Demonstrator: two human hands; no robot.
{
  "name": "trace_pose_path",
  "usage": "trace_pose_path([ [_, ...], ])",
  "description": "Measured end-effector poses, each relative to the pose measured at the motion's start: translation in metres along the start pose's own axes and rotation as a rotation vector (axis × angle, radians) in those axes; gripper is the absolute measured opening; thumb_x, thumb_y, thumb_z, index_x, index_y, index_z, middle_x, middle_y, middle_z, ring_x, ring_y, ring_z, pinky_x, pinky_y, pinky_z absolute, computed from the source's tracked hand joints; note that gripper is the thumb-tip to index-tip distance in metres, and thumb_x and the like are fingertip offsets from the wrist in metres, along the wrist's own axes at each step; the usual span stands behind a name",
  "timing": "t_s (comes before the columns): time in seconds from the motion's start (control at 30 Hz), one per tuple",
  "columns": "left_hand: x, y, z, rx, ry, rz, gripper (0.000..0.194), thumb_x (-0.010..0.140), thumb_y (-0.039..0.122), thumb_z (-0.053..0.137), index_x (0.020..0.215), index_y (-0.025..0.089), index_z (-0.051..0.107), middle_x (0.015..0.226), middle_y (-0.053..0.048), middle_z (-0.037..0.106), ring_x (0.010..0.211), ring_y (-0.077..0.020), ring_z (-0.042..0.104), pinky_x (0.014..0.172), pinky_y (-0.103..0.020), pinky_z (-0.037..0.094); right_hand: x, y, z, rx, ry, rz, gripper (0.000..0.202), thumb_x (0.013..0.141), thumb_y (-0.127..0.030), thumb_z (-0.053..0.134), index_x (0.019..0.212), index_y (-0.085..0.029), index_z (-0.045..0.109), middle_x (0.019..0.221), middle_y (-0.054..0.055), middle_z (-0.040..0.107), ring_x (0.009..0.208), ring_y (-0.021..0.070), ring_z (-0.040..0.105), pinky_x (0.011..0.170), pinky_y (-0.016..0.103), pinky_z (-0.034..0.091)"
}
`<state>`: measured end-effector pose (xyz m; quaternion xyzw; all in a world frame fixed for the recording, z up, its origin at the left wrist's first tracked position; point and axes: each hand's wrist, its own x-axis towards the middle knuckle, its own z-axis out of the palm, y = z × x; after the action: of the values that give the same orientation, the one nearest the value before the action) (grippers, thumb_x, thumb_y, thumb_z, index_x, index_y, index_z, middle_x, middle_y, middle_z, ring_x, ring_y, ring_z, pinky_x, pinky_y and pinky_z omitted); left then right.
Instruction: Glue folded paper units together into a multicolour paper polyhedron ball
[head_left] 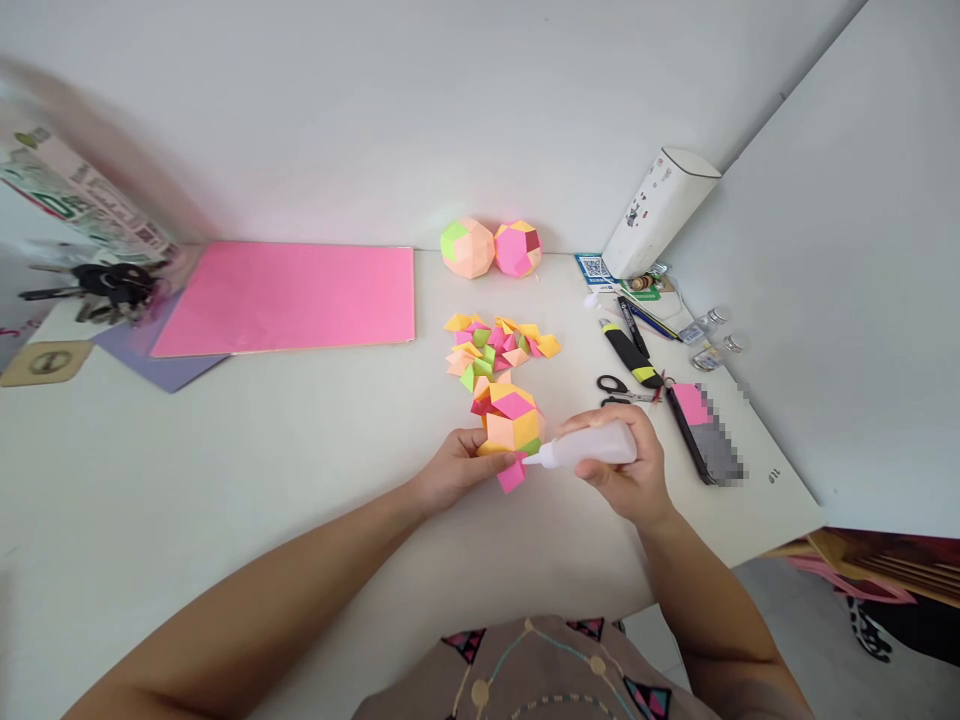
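My left hand [454, 470] grips a partly built folded-paper ball [512, 430] made of orange, peach, pink and green pieces. A pink paper flap [511, 477] sticks out at its lower side, by my left thumb. My right hand [634, 470] is wrapped round a white squeeze bottle [600, 445], tilted sideways with its thin nozzle [532, 459] at the pink flap. Whether the tip touches the paper I cannot tell. Just behind the ball lies a pile of folded paper pieces [495, 345] in yellow, pink, green and peach.
Two paper balls, one peach and green [469, 250], one pink and orange [517, 248], rest against the wall. A pink sheet [300, 300] lies left. Scissors [615, 385], a cutter [628, 350], a phone [694, 430] and a white container [658, 215] are on the right.
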<state>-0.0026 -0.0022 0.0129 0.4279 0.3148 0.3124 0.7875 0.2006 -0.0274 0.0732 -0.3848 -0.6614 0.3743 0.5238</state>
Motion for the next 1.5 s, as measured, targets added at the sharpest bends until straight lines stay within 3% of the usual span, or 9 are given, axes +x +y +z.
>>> trace_pose_path([
  [0.37,-0.001,0.0,0.001,-0.022,0.017,-0.017,0.024,0.071,0.037,0.071,0.072,0.013,0.068,0.076,-0.005,0.065,0.072,-0.0183,0.06,0.071,-0.033,0.047,0.0,0.001,0.001,-0.049,-0.01,0.023,0.035,0.075,-0.033,0.073,0.1,-0.023,0.05,0.09,0.007,0.07,0.083,0.0193,0.067,0.069,0.033,0.055],
  [0.6,0.0,-0.001,0.0,-0.046,0.007,-0.008,0.021,0.072,0.035,0.071,0.073,0.014,0.069,0.077,-0.005,0.066,0.075,-0.0184,0.06,0.074,-0.033,0.046,-0.001,0.001,0.0,0.078,-0.047,0.16,0.034,0.075,-0.034,0.073,0.097,-0.023,0.05,0.089,0.006,0.069,0.083,0.02,0.066,0.069,0.034,0.055],
  [0.8,0.0,-0.001,-0.001,-0.034,0.002,0.005,0.019,0.073,0.033,0.071,0.071,0.014,0.069,0.072,-0.002,0.063,0.071,-0.0153,0.056,0.07,-0.029,0.044,0.002,0.001,0.002,0.129,0.017,0.124,0.03,0.077,-0.028,0.072,0.098,-0.023,0.05,0.09,0.004,0.069,0.084,0.0171,0.065,0.071,0.031,0.053],
  [0.97,0.0,-0.001,-0.001,-0.062,-0.017,0.002,0.017,0.074,0.032,0.071,0.073,0.015,0.069,0.077,-0.003,0.064,0.074,-0.0158,0.057,0.073,-0.03,0.045,0.004,0.0,-0.001,0.157,-0.031,0.271,0.03,0.076,-0.031,0.073,0.095,-0.022,0.051,0.087,0.004,0.069,0.08,0.0168,0.065,0.064,0.027,0.052],
  [1.07,0.0,-0.003,-0.001,-0.072,-0.015,0.006,0.018,0.073,0.032,0.071,0.073,0.014,0.069,0.079,-0.005,0.065,0.076,-0.0175,0.058,0.075,-0.033,0.045,0.006,0.0,-0.003,0.19,-0.039,0.391,0.029,0.074,-0.034,0.074,0.089,-0.02,0.053,0.081,0.003,0.069,0.063,0.0125,0.06,0.049,0.022,0.046],
  [1.2,0.001,-0.003,-0.002,-0.072,-0.004,0.007,0.018,0.074,0.031,0.071,0.071,0.014,0.068,0.077,-0.004,0.064,0.075,-0.0165,0.056,0.074,-0.031,0.044,0.01,0.004,-0.009,0.37,0.013,0.519,0.026,0.077,-0.038,0.07,0.087,-0.022,0.052,0.074,0.001,0.069,0.046,0.0082,0.05,0.037,0.019,0.035],
  [1.37,0.002,0.001,-0.003,-0.105,0.019,0.003,0.019,0.073,0.029,0.071,0.064,0.014,0.065,0.067,0.0,0.057,0.066,-0.0114,0.05,0.067,-0.025,0.041,0.018,0.011,-0.019,0.651,0.144,0.577,0.032,0.067,-0.041,0.077,0.08,-0.023,0.054,0.077,-0.001,0.067,0.063,0.0146,0.064,0.054,0.027,0.052],
  [1.43,0.002,0.001,-0.004,-0.142,0.021,-0.008,0.017,0.074,0.029,0.071,0.066,0.014,0.065,0.068,0.0,0.057,0.066,-0.011,0.049,0.066,-0.024,0.04,0.022,0.015,-0.021,0.718,0.227,0.634,0.03,0.068,-0.043,0.076,0.077,-0.021,0.057,0.072,-0.001,0.065,0.066,0.0139,0.063,0.058,0.025,0.053],
  [1.5,0.002,0.001,-0.005,-0.17,0.028,-0.018,0.016,0.074,0.028,0.071,0.068,0.015,0.066,0.069,0.0,0.057,0.067,-0.0109,0.049,0.066,-0.024,0.04,0.025,0.021,-0.02,0.76,0.278,0.705,0.031,0.073,-0.048,0.069,0.075,-0.019,0.059,0.069,0.0,0.063,0.058,0.0111,0.059,0.052,0.023,0.051],
])
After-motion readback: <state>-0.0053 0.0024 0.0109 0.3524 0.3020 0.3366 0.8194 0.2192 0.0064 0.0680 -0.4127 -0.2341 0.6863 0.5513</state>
